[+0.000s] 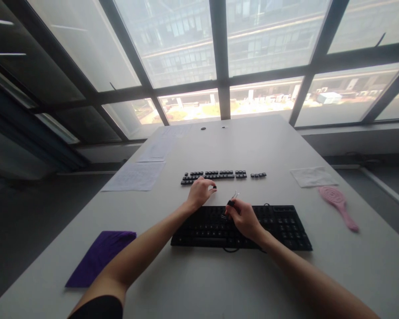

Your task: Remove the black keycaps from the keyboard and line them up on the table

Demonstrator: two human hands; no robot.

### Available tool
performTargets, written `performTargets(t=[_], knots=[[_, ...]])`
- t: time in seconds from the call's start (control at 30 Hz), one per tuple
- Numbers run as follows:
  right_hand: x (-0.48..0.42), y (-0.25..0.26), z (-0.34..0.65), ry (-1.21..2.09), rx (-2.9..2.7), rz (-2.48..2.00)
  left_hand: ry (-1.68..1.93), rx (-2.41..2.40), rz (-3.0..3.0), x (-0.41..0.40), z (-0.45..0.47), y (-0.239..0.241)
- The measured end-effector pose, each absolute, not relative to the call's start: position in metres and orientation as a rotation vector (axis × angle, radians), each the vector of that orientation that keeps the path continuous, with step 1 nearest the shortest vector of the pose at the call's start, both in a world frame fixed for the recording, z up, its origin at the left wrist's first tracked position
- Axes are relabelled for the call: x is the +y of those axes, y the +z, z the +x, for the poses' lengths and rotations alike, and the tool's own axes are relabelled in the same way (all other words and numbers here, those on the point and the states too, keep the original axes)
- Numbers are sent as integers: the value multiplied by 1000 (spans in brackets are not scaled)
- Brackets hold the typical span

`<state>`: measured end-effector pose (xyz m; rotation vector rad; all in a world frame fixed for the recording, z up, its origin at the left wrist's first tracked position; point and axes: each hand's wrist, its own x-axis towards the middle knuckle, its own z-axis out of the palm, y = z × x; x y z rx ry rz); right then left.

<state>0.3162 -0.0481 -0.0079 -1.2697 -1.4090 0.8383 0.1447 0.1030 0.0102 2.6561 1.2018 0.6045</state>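
A black keyboard point(206, 242) lies flat on the white table. Beyond it, loose black keycaps point(224, 176) stand in rows, with a smaller group point(258, 175) off to the right. My left hand point(201, 193) is just in front of those rows, thumb and forefinger pinched on a small black keycap point(214, 187). Over the middle of the keyboard, my right hand point(243, 216) is closed around a keycap puller point(231, 203) with a black grip and thin wire ends. Part of the keyboard is hidden under my hands and forearms.
A purple folded cloth or bag point(101, 259) lies at the left. Papers point(136, 176) run along the left edge of the white table point(186, 288). On the right are a white tissue or packet point(312, 177) and a pink hairbrush point(339, 204). Large windows stand behind.
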Motion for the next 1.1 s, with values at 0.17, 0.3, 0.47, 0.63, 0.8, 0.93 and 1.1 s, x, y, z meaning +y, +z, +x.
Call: performTargets(t=[0.17,0.3,0.47,0.63,0.8,0.93,1.1], knots=[[-47,-8,317,837,-1421,-1270,663,1259,2737,120,151,5],[-47,-9,318,833,-1430,-1278,682,1302,2739,129,150,4],[-47,-7,318,824,-1456,-1267,708,1333,2732,131,148,1],[-48,-6,318,829,-1447,-1268,747,1329,2718,131,149,1],[-48,-7,318,832,-1447,-1268,757,1321,2686,130,149,2],[-48,-7,318,872,-1386,-1229,753,1334,2664,129,148,4],[-50,-8,320,788,-1192,-1176,797,1305,2666,112,144,21]])
